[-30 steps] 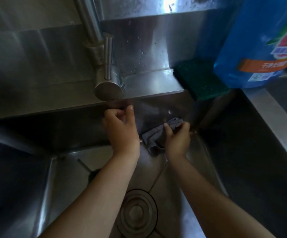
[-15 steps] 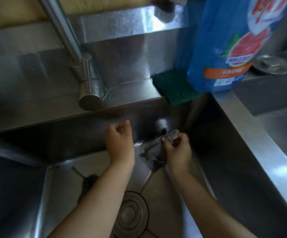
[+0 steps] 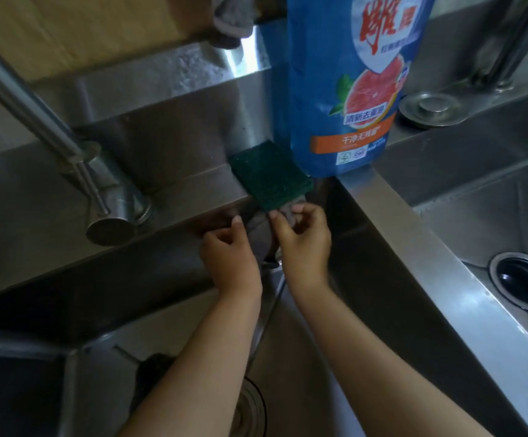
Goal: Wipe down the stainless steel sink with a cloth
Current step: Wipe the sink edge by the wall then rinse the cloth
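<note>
Both hands have risen from the sink (image 3: 168,313) floor to its back wall. Right hand (image 3: 303,244) pinches the grey cloth (image 3: 261,230) just under the green sponge (image 3: 270,178); left hand (image 3: 229,257), loosely curled, touches it. Wiping seems to be moving to the upper corner.

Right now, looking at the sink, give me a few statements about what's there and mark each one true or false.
1. A green scrub pad lies on the ledge beside the blue soap bag. True.
2. The right hand holds a grey cloth near the back wall. True.
3. The left hand grips the tap. False: it is beside the cloth, away from the tap.
4. Water is running from the tap. False: none shows.
5. A metal plug sits in the right basin's drain. False: it lies on the ledge; the drain is open.
</note>
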